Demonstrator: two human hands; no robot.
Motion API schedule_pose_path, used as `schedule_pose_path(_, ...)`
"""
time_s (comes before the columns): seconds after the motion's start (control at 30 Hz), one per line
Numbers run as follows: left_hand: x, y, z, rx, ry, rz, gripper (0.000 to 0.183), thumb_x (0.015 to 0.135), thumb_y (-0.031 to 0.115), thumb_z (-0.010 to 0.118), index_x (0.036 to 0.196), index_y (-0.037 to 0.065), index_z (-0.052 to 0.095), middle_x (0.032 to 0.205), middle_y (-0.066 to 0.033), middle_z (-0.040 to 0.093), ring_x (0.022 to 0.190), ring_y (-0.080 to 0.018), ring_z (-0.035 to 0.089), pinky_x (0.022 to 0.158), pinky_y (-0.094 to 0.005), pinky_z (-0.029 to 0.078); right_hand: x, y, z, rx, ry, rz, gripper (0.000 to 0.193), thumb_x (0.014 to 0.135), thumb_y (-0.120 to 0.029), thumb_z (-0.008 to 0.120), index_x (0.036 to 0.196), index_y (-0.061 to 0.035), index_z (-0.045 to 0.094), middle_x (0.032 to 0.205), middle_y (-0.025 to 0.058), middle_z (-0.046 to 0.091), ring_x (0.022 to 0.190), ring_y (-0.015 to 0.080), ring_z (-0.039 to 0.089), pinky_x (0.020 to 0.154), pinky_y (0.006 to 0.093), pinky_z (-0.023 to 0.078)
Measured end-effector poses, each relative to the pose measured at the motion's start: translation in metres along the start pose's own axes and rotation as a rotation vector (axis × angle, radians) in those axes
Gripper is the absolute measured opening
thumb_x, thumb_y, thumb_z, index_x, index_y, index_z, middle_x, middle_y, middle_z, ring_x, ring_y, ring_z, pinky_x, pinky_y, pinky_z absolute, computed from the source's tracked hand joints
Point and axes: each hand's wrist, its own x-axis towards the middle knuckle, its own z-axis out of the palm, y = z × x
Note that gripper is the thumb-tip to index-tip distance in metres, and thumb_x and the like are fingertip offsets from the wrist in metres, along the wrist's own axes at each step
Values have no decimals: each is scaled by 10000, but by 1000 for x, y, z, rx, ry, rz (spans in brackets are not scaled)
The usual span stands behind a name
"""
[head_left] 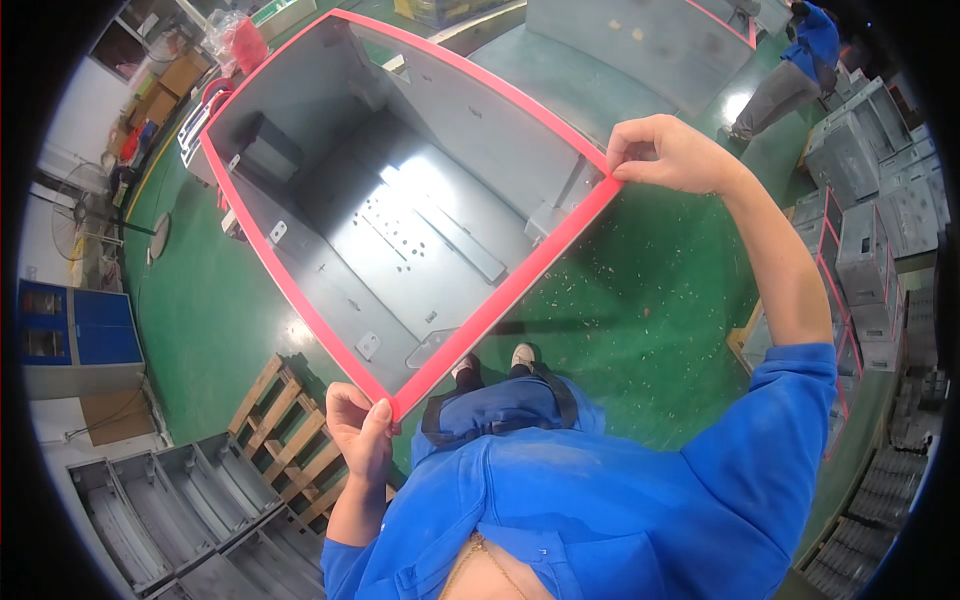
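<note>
A large grey metal cabinet shell (455, 120) lies with its open side up in front of me. Pink-red tape (515, 289) runs along its rim on every side. At the near corner my left hand (360, 432) is closed, its thumb pressed on the tape and its fingers outside the edge. My right hand (672, 153) pinches the tape between thumb and fingers at the right corner. The near stretch of tape lies straight between both hands. Inside the shell are small brackets, a raised rail and a cluster of holes in the bottom panel.
A wooden pallet (290, 430) lies at the lower left, beside grey metal trays (165, 510). Stacked grey metal housings (865, 255) stand on the right. A person in blue (805, 60) works at the far right. A pedestal fan (85, 215) stands at the left.
</note>
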Motion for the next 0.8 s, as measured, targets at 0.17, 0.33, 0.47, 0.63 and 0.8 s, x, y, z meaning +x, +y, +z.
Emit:
schedule_pose_path(0.17, 1, 0, 1, 7, -11, 14, 245, 788, 47, 632, 811, 77, 391, 656, -44, 490, 459, -93, 447, 413, -210, 386, 0, 4, 2, 16, 38, -11, 78, 746, -80, 590, 764, -4, 589, 734, 51, 605, 728, 141, 570, 694, 280, 449)
schedule_pose_path(0.33, 1, 1, 2, 13, -1, 13, 250, 787, 60, 636, 805, 78, 387, 640, -43, 485, 454, -94, 441, 407, -213, 378, 0, 5, 1, 20, 33, -23, 91, 743, -98, 589, 754, -7, 588, 714, 46, 597, 705, 137, 561, 673, 278, 443)
schedule_pose_path(0.47, 1, 1, 3, 11, -1, 16, 248, 788, 60, 633, 805, 78, 386, 639, -44, 485, 451, -93, 437, 403, -210, 371, 1, 6, 1, 21, 26, -10, 92, 741, -103, 590, 753, -11, 589, 699, 42, 596, 693, 127, 561, 665, 273, 443)
schedule_pose_path(0.63, 1, -2, 2, 13, 3, 26, 248, 790, 61, 632, 810, 77, 385, 639, -43, 485, 449, -92, 436, 400, -207, 369, 1, 7, 1, 29, 22, -6, 91, 738, -103, 592, 755, -14, 590, 696, 43, 600, 689, 122, 568, 659, 273, 445)
schedule_pose_path(0.8, 1, -1, 2, 13, 8, 21, 245, 792, 57, 629, 810, 77, 385, 637, -40, 483, 446, -91, 436, 398, -207, 369, 2, 8, 1, 19, 24, -25, 94, 737, -103, 592, 759, -11, 590, 703, 47, 603, 692, 130, 573, 663, 274, 446)
